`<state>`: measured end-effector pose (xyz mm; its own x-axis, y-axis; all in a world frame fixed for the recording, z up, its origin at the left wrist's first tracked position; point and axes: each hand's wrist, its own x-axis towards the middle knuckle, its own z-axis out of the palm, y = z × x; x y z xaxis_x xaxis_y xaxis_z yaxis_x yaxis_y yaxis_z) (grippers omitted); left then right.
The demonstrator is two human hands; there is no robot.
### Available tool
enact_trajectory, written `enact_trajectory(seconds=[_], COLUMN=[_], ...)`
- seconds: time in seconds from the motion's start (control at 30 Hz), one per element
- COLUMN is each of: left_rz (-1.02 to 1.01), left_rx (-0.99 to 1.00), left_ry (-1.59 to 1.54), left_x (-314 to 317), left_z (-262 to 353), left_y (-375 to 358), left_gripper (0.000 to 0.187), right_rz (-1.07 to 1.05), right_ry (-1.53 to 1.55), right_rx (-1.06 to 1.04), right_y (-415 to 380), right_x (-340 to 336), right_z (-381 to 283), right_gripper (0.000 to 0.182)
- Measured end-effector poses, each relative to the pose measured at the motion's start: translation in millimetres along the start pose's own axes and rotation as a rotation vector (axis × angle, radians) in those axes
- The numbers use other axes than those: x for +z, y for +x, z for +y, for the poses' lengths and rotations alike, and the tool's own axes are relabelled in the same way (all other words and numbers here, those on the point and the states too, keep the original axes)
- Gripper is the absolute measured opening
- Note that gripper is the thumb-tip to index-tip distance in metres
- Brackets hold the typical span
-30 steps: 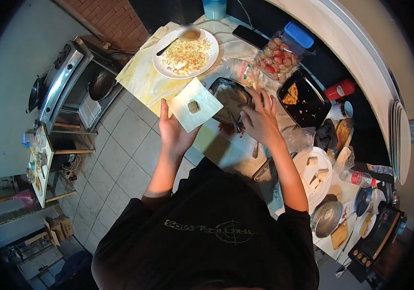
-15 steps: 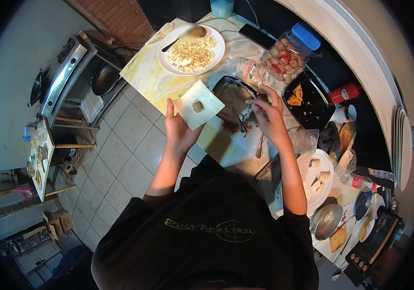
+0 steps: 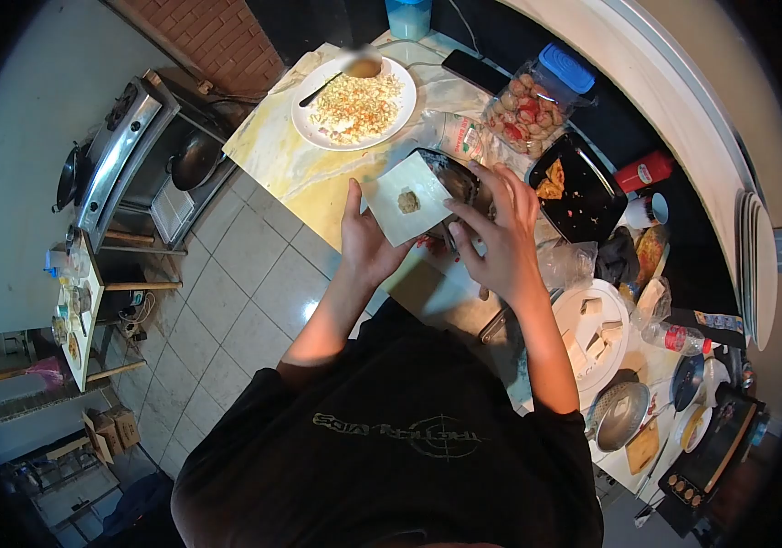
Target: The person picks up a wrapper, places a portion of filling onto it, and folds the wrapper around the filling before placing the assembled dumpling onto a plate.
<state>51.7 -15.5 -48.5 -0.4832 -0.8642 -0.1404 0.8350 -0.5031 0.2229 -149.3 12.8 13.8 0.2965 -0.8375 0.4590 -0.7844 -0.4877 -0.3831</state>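
A thin white square wrapper [image 3: 394,182] lies on my left hand [image 3: 371,247], whose thumb stands up beside its left edge. In the middle of the wrapper sits a small greyish lump of filling [image 3: 408,202]. My right hand [image 3: 501,239] is at the wrapper's right corner with its fingers spread; the index fingertip is at the edge, and whether it touches is hard to tell. Behind my right hand is a black tray [image 3: 450,171], partly hidden. A white plate [image 3: 316,134] of chopped, orange-flecked food, with a spoon on it, stands beyond the wrapper.
On the counter are a black dish [image 3: 583,205] with orange pieces, a bag of reddish round items [image 3: 523,110], a red bottle [image 3: 644,172] and a white plate [image 3: 612,365] with pale pieces. A stove [image 3: 126,137] stands at the left beyond the tiled floor.
My left hand has moved right with the wrapper, towards the black tray. My right hand has come to the wrapper's right corner, and the two hands are closer together.
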Motion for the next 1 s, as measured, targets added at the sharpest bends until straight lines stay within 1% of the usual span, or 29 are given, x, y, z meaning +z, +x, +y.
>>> enact_trajectory(seconds=[0.13, 0.3, 0.43, 0.5, 0.53, 0.6, 0.63, 0.7, 0.73, 0.77, 0.83, 0.87, 0.93, 0.97, 1.0], left_rz=[0.024, -0.012, -0.032, -0.081, -0.081, -0.162, -0.164, -0.297, -0.224, -0.225, -0.110, -0.113, -0.038, -0.037, -0.117], left_rx=[0.023, 0.003, 0.030, 0.095, 0.095, 0.063, 0.063, 0.011, 0.035, 0.031, 0.138, 0.136, 0.164, 0.163, 0.145], left_ry=[-0.009, -0.044, -0.080, -0.039, -0.038, -0.079, -0.075, -0.186, -0.154, -0.152, -0.069, -0.068, -0.057, -0.058, -0.029], left_x=[3.2, 9.4, 9.3, 13.9, 14.6, 16.2, 14.4, 10.2, 10.9, 12.8, 21.0, 24.8, 29.9, 28.3, 25.9], left_z=[2.2, -2.3, -5.3, -9.1, -11.6, -16.4, -18.3, -21.7, -23.1, -25.2, -29.1, -29.3, -29.6, -29.8, -29.7], left_y=[-3.2, -7.2, -5.7, -5.8, -6.1, -6.9, -6.0, -4.5, -4.6, -3.5, -1.4, -1.2, -1.0, -0.9, -0.9], left_gripper=[0.076, 0.075, 0.075, 0.074, 0.074, 0.075, 0.075, 0.075, 0.076, 0.076, 0.076, 0.076, 0.075, 0.075, 0.073], right_rz=[-0.027, -0.010, 0.048, 0.165, 0.166, 0.204, 0.208, 0.193, 0.214, 0.218, 0.199, 0.201, 0.234, 0.233, 0.257], right_ry=[-0.059, -0.158, -0.088, 0.062, 0.062, 0.118, 0.118, 0.092, 0.081, 0.079, 0.004, 0.002, 0.006, 0.006, 0.053], right_rx=[-0.020, -0.033, -0.026, -0.019, -0.019, -0.113, -0.114, -0.135, -0.129, -0.127, -0.121, -0.121, -0.133, -0.132, -0.107], right_y=[-2.8, -1.8, -7.1, -10.0, -11.2, -13.0, -14.0, -15.6, -15.3, -15.2, -15.2, -15.3, -16.3, -15.5, -13.4], right_x=[-3.2, -1.3, -3.5, 3.2, 7.1, 15.9, 20.0, 26.9, 28.7, 28.4, 27.3, 28.1, 31.0, 30.1, 27.9], right_z=[-6.6, -11.2, -17.4, -22.7, -25.1, -29.4, -30.7, -33.0, -34.4, -34.8, -34.9, -34.0, -32.1, -32.7, -34.1], right_gripper=[0.022, 0.026, 0.030, 0.042, 0.042, 0.054, 0.054, 0.059, 0.060, 0.060, 0.057, 0.057, 0.054, 0.054, 0.052])
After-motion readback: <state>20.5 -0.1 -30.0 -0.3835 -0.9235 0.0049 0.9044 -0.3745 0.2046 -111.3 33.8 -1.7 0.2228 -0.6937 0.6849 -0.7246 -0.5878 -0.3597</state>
